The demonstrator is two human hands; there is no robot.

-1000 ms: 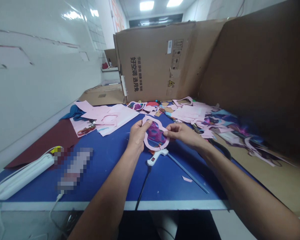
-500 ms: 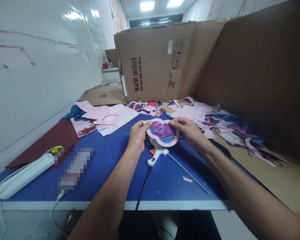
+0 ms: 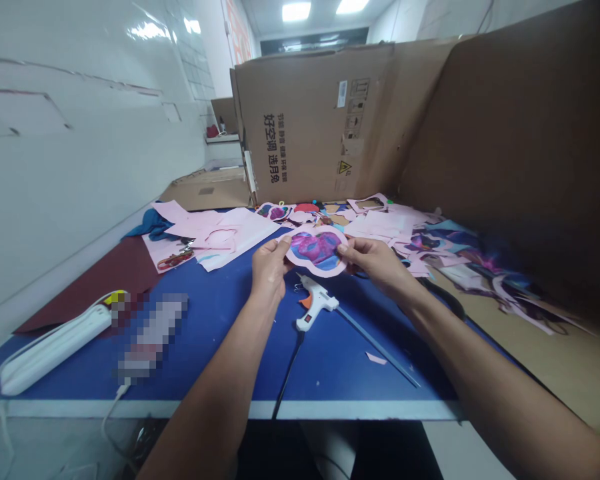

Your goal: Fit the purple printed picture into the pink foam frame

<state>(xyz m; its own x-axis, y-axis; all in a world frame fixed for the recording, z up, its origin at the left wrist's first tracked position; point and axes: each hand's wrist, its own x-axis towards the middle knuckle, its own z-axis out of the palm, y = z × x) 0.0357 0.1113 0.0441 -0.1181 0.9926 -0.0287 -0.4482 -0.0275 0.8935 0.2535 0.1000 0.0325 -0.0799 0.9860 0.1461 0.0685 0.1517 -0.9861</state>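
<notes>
Head view: a pink-bordered cutout (image 3: pixel 316 250) with a purple and blue printed centre is held up above the blue bench (image 3: pixel 220 347), pinched at its left rim by the left hand (image 3: pixel 269 268) and at its right rim by the right hand (image 3: pixel 375 263). Both hands are closed on the piece, thumbs on top, fingers under.

Progress, as judged from the layout: the printed centre is already framed by the pink border, so the joining looks done (whether the bond has set cannot be told). The hot glue gun (image 3: pixel 314 308) is lying untouched on the bench just below the piece, cord running off the near edge. Other pink sheets (image 3: pixel 225 233) with cut-out holes and a heap of printed offcuts (image 3: pixel 445 257) are spread across the back, so more pieces appear to be left.

Room: open blue surface is found between the hands and the near edge, broken only by a thin grey stick (image 3: pixel 380 347) and a small pink scrap (image 3: pixel 377 359). A white power strip (image 3: pixel 50 350) is sitting at the left front corner. The right side and back are walled by cardboard panels (image 3: pixel 505 153); a white wall is close on the left. Scissors (image 3: pixel 173 259) are lying by the pink sheets.
</notes>
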